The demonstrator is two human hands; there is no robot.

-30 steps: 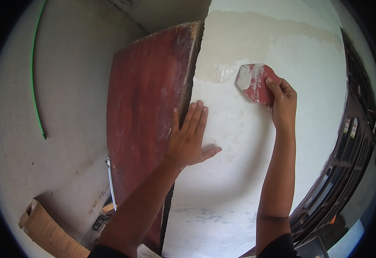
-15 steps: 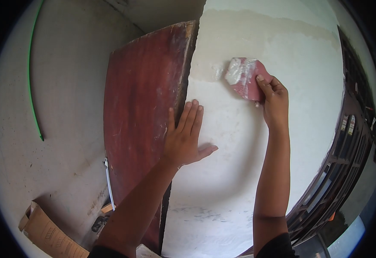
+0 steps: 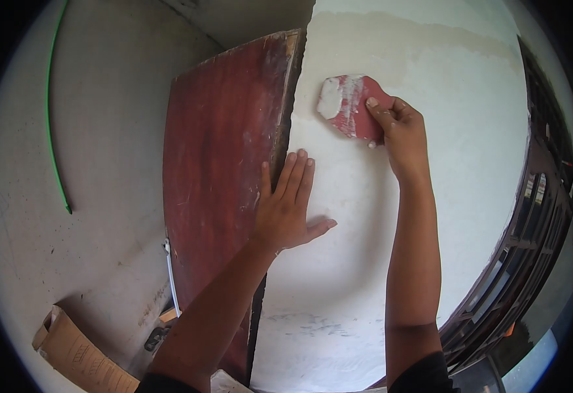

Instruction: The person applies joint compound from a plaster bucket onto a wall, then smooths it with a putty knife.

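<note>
Pressing flat on the white wall (image 3: 365,249), a red scraper (image 3: 350,105) (smeared with pale filler at its 9 o'clock edge) sat at 12 o'clock, gripped by the right hand (image 3: 401,134). At its 7 o'clock the left hand (image 3: 287,206) lay open, holding nothing, fingers spread across wall and red board (image 3: 224,164). A cardboard box (image 3: 80,357) lay at 8 o'clock.

Both arms raised, hands up ahead of the body

The left hand (image 3: 287,208) is laid flat, palm forward, fingers straight and close together pointing up, thumb spread out to the right, forearm rising from lower left. The right hand (image 3: 401,134) is higher, at the end of a nearly straight, upright arm, its fingers curled in a closed grip with the index finger stretched forward.
</note>
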